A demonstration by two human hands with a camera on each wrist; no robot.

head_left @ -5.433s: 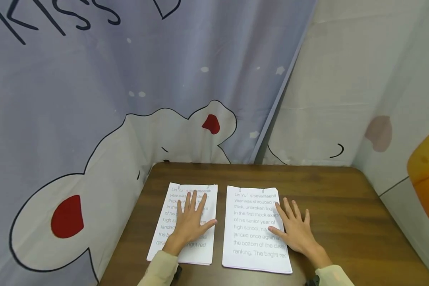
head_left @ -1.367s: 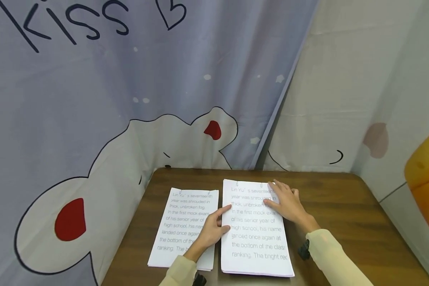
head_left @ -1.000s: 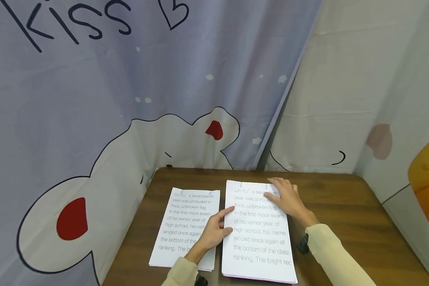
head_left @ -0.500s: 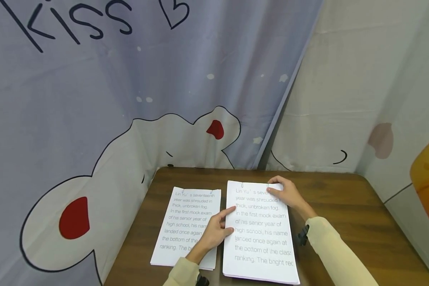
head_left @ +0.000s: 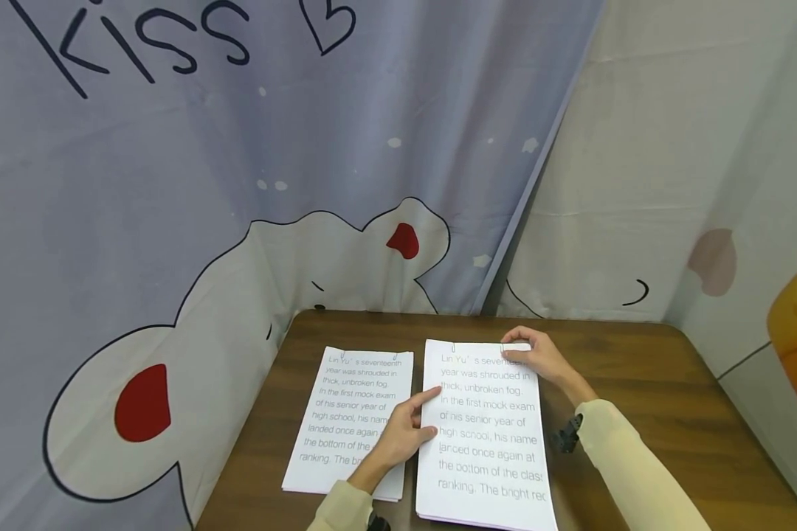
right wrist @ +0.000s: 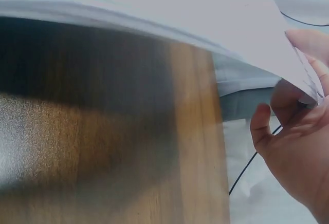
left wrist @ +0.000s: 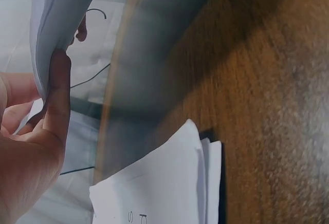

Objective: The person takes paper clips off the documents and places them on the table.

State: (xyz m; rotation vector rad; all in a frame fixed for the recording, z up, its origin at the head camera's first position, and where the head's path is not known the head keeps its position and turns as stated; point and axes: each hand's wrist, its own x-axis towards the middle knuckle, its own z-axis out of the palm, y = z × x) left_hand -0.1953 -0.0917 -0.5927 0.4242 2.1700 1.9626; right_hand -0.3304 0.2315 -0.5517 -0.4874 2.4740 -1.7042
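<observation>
Both hands hold a clipped stack of printed paper [head_left: 488, 442], which tilts up off the table in the wrist views. My left hand [head_left: 398, 436] grips its left edge, with the thumb on top and fingers underneath in the left wrist view. At the top right corner, beside a paper clip, my right hand [head_left: 539, 355] pinches the sheets between thumb and fingers. A second stack of the same printed text [head_left: 342, 420] lies flat to the left, partly behind the left hand and forearm. Two paper clips sit on its top edge.
A brown wooden table [head_left: 637, 413] carries the papers. Behind it hangs a blue-grey curtain [head_left: 319, 133] with printed drawings, and pale cloth [head_left: 604, 184] covers the right side. Dark bands are on both wrists.
Earlier, spread hands lay over the two stacks. The left hand has since moved to the right stack's left edge, the right hand to its top corner. That stack has come up toward the camera.
</observation>
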